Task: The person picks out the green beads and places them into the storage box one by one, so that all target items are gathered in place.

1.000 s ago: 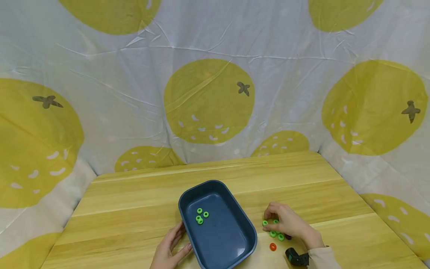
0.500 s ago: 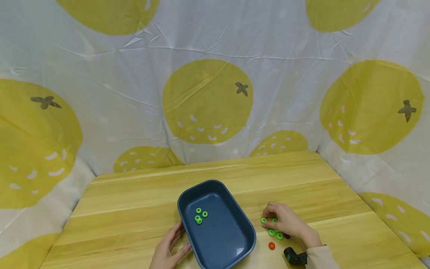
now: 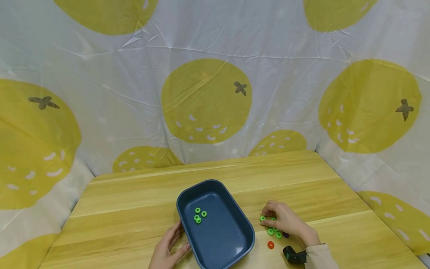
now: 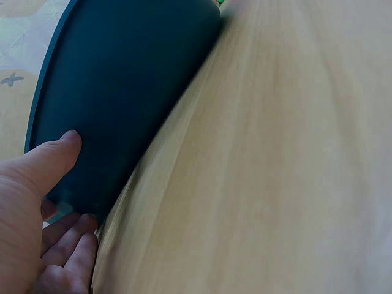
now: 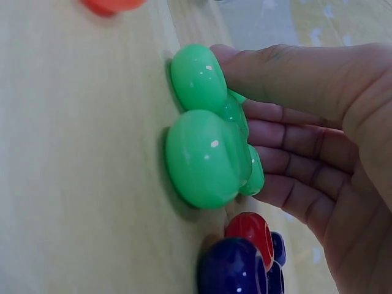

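Note:
In the head view, my left hand [image 3: 167,244] rests at the left side of a dark blue tray [image 3: 231,244]. Its thumb [image 4: 61,156] lies along the outer wall and its fingertips touch the tray's lower corner in the left wrist view. Inside the tray lie several green ring beads [image 3: 197,215]. My right hand [image 3: 285,220] is over a cluster of green beads on the table, with one green bead [image 3: 262,219] between thumb and index fingertips. Nearer green beads [image 5: 205,159] partly hide those fingertips in the right wrist view.
A red-orange bead [image 3: 270,244] lies in front of the right hand. Near the palm are a red bead [image 5: 251,236] and dark blue beads [image 5: 236,269]. A black wrist device [image 3: 293,255] is beside the right sleeve. Fruit-printed cloth [image 3: 206,101] hangs behind the wooden table [image 3: 141,201].
The view has shifted slightly. My right fingertips and the green bead between them have edged a little away from me; the left hand and tray keep their places.

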`<state>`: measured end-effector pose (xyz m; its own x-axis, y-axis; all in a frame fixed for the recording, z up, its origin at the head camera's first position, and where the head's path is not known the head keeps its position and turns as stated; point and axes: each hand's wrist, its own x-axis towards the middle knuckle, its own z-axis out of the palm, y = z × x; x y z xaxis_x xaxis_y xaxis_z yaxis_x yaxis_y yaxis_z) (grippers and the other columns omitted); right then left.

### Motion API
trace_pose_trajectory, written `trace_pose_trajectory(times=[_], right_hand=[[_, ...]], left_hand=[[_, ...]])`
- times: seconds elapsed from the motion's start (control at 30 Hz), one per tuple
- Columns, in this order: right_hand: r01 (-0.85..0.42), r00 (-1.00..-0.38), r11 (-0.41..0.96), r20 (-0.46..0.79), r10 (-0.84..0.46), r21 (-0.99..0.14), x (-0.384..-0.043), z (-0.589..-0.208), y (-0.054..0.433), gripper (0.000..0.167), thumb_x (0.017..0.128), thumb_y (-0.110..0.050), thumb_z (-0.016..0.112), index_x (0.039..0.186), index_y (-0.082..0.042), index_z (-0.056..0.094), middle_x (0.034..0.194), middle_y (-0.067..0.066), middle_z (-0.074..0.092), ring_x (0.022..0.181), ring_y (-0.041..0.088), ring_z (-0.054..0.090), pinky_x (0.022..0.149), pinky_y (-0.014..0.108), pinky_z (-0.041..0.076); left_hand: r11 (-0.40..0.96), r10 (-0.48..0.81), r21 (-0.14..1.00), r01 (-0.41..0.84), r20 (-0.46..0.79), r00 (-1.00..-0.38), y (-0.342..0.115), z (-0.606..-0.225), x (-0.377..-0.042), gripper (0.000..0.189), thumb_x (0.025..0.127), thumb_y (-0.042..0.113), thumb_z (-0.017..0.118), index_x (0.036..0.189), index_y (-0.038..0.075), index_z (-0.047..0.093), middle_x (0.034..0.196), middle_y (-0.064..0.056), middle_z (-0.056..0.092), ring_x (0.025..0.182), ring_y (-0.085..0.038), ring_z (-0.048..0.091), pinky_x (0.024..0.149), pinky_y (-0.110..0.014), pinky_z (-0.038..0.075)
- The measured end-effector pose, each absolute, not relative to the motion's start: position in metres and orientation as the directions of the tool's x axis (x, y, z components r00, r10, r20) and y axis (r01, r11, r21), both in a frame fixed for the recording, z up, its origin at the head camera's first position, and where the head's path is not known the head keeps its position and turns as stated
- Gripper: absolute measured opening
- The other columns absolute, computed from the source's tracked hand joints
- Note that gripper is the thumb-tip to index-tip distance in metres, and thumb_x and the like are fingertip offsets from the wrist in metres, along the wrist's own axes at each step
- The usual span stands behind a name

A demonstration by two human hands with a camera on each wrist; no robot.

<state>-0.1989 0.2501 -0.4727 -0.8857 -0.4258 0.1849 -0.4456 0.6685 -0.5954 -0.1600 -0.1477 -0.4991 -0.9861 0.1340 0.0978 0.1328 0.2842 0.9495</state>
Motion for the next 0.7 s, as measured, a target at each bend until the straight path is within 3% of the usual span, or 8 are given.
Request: trace_pose_trajectory(times=[0.43,0.7], right_hand=[[-0.398,-0.907,0.653,0.169,-0.386,-0.644,-0.1998,-0.4682,0.2505,0.010,0.087,-0.021,0.077,0.090,-0.016,0.069,0.085,-0.010,0.060,0.076,0.000,0.055,0.065,0.021,0.053],[-0.409,-0.908,0.662,0.209,-0.363,-0.629,-0.1999,-0.4624,0.2490,0.010,0.087,-0.023,0.077,0.090,-0.017,0.069,0.085,-0.012,0.061,0.077,0.000,0.054,0.067,0.022,0.053]], left_hand=[[0.304,0.121,0.948,0.094,0.059,-0.991,-0.1478,-0.4985,-0.1625,0.074,0.081,0.017,0.082,0.143,-0.002,0.047,0.141,-0.020,0.053,0.122,-0.012,0.057,0.097,-0.009,0.045],[0.307,0.109,0.949,0.075,0.043,-0.993,-0.1458,-0.4993,-0.1625,0.068,0.084,0.020,0.079,0.140,-0.003,0.049,0.140,-0.020,0.054,0.118,-0.001,0.055,0.097,-0.010,0.046]])
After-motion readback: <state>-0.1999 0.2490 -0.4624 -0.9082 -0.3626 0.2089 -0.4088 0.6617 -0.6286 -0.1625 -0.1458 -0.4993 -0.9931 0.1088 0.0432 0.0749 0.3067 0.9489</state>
